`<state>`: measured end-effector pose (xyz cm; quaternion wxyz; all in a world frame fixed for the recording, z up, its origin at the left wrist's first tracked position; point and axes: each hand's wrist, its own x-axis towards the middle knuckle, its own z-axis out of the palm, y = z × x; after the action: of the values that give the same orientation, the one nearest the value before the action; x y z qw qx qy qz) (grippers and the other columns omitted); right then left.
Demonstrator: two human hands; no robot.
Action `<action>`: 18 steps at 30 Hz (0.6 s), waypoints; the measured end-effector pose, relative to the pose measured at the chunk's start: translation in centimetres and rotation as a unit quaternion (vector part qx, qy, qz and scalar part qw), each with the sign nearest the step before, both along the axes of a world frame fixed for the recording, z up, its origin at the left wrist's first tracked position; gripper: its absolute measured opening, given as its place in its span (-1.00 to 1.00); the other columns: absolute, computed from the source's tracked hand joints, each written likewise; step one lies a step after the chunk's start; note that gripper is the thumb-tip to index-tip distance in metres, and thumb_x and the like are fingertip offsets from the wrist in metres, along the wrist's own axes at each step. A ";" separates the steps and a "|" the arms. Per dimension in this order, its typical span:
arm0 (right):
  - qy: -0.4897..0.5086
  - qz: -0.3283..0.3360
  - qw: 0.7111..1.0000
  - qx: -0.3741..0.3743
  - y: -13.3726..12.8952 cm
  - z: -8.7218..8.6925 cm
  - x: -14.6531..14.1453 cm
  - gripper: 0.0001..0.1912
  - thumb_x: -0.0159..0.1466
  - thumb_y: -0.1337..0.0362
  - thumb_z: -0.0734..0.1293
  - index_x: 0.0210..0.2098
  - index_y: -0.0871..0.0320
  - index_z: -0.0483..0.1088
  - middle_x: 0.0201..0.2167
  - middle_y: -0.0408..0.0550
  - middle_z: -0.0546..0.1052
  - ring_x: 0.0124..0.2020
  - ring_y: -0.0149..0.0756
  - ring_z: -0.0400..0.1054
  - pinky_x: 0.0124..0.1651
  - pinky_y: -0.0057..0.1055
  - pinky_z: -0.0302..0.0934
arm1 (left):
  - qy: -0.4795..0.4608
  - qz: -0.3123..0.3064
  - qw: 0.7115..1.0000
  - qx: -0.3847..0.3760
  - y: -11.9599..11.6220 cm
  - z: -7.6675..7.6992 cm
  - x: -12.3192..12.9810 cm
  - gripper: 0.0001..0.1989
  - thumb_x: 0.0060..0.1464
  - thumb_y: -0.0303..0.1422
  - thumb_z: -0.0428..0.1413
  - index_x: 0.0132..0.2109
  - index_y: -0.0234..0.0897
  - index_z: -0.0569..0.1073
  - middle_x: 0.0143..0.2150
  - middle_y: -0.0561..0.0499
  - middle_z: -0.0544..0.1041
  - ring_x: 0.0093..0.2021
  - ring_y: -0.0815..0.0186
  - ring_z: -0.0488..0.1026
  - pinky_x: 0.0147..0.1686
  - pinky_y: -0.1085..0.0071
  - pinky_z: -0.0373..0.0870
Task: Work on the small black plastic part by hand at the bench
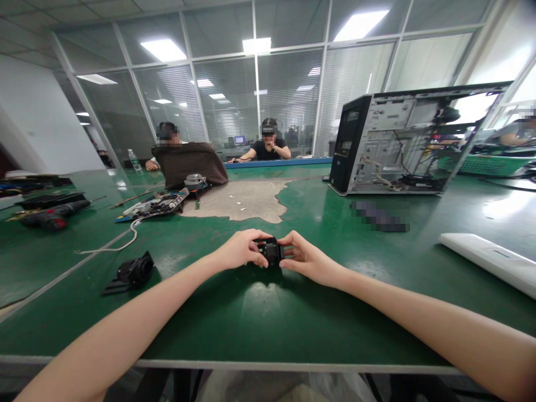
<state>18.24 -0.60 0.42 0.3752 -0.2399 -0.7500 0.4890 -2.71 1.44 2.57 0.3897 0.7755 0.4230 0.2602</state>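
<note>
In the head view, a small black plastic part [272,253] is held between my two hands, just above or on the green table; its exact kind does not show. My left hand [243,249] grips its left side, thumb across the front. The fingers of my right hand [300,254] pinch its right edge. Part of it is hidden behind my fingers. To the left, another black part [134,271] with a round section and a flat plate lies on the table.
An opened computer case [355,145] stands at the back right, with a white device [489,258] before it. A circuit board [157,205], a white cable [121,245] and a brown cloth-like cover [190,163] lie left. People sit across the table [268,329].
</note>
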 end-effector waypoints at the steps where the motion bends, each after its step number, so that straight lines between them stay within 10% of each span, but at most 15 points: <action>1: 0.005 0.003 1.000 -0.003 0.0 0.0 0.0 -0.66 0.12 0.24 0.35 -0.19 0.11 0.16 -0.21 -0.09 0.34 -0.18 -0.32 0.35 -0.14 -0.33 0.27 | -0.003 0.000 1.000 -0.002 0.0 0.0 0.0 -0.36 -0.36 -0.49 0.28 -0.01 -0.32 0.33 -0.52 0.12 0.46 -0.55 0.36 0.44 -0.54 0.51 0.32; 18: 0.011 0.002 1.000 -0.019 0.1 -0.2 0.0 -0.65 0.08 0.27 0.38 -0.23 0.11 0.14 -0.24 -0.10 0.36 -0.16 -0.29 0.35 -0.11 -0.28 0.26 | -0.008 -0.002 1.000 -0.010 0.1 -0.1 0.0 -0.38 -0.34 -0.51 0.26 -0.02 -0.32 0.33 -0.54 0.11 0.48 -0.56 0.35 0.45 -0.54 0.51 0.33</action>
<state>18.28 -0.48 0.24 0.3779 -0.2403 -0.7366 0.5069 -2.70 1.55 2.47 0.4010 0.7706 0.4206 0.2615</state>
